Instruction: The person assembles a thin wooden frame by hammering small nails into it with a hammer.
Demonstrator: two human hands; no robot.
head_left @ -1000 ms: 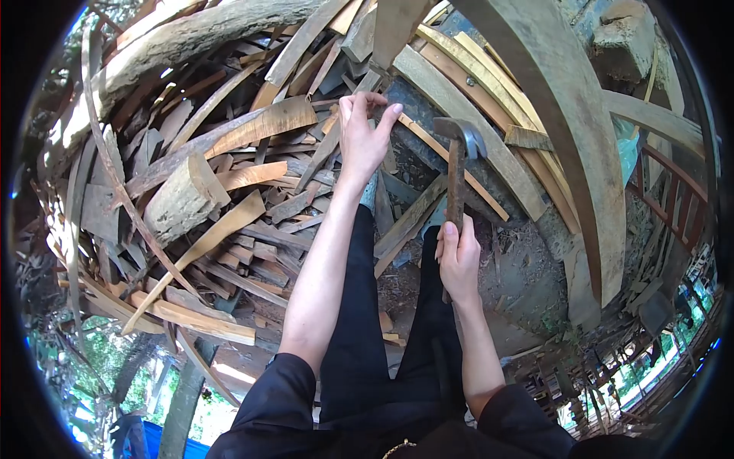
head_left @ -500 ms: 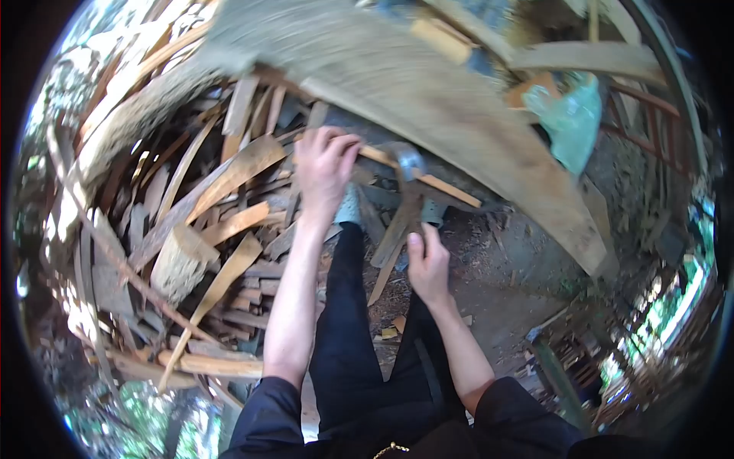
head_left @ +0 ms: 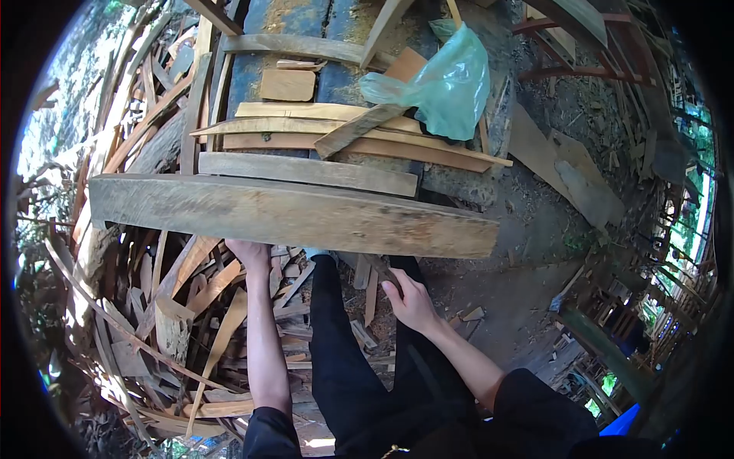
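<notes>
A thick weathered wooden beam (head_left: 290,214) runs across the middle of the view. My left hand (head_left: 249,252) reaches up under its lower edge, so the fingers are hidden behind it. My right hand (head_left: 410,300) is closed around the wooden handle of a hammer (head_left: 377,267). The handle slants up and to the left, and the hammer's head is hidden behind the beam. My legs in black trousers (head_left: 344,359) are below both hands.
Several planks (head_left: 306,172) lie stacked behind the beam on a blue surface (head_left: 252,76), with a green plastic bag (head_left: 451,84) on top. A heap of scrap wood strips (head_left: 176,306) fills the left. Bare dirt ground (head_left: 527,252) lies to the right.
The view has swung upward, so the beam now covers the hammer head and my left fingers. Both hands sit lower in the picture and closer to the beam's underside.
</notes>
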